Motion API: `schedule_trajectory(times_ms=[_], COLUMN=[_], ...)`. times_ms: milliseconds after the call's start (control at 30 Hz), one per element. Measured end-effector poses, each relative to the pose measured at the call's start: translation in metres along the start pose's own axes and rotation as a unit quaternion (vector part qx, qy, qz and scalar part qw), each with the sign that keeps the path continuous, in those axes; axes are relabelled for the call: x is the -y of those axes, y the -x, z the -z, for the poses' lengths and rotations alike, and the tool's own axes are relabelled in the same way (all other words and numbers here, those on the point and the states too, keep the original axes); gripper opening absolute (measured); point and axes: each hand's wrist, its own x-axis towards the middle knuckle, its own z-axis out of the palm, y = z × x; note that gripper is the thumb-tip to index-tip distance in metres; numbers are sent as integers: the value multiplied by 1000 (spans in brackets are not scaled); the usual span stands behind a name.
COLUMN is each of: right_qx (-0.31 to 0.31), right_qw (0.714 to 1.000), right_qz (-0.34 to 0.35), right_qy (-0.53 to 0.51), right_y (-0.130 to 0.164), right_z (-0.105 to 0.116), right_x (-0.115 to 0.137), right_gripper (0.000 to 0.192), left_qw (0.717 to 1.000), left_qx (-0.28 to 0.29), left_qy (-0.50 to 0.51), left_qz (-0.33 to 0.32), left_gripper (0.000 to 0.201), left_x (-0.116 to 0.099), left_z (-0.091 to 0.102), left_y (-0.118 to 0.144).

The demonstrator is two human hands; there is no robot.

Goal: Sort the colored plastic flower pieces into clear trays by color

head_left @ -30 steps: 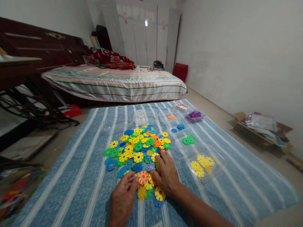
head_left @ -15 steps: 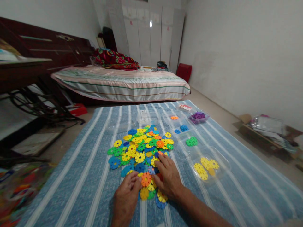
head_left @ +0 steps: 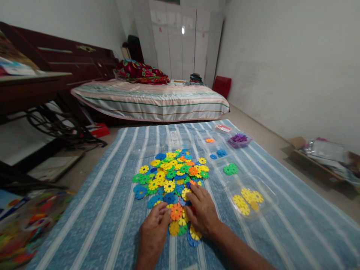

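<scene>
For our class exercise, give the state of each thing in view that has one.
Left hand: fingers curled, beside orange disc
Right hand: palm down, over pile
Pile: loose, colours mixed
Yellow discs: lying in clear tub
Purple discs: heaped
Cloth: spread out
Quilt: bunched up
Carton: open, filled

it is dim all over; a small white glare (head_left: 183,30) shines on the cupboard doors (head_left: 174,52); the side edges look stretched and blurry
</scene>
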Motion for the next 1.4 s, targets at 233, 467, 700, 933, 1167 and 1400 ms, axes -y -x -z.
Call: schedule_trajectory(times_ms=[233, 467, 700, 933, 1167, 1400], right_qx=[0, 5, 14, 6, 17, 13], right_qw=[1000, 999, 999, 999, 999, 999], right_qz=[5, 39, 41, 45, 34, 37], right_qy=[0, -12, -19, -12, -15, -10], right_y=[0, 2, 1, 1, 1, 0], right_z=[1, -3, -1, -1, 1, 1], right_x=[0, -4, -5, -3, 0, 0], right_gripper=[24, 17, 15, 17, 18, 18], left_qw=[1000, 1000, 1000, 1000, 1000, 1000], left_qx=[4, -5, -10, 0, -2, -3], left_qy=[5, 11, 10, -8, -12, -12], left_qz=[-4, 2, -4, -16, -20, -26], left_gripper=[42, 42, 42, 41, 42, 38], left_x=[5, -3, -5, 0, 2, 2], left_z=[0, 0, -2, -1, -2, -1], left_y=[0, 2, 1, 3, 3, 3])
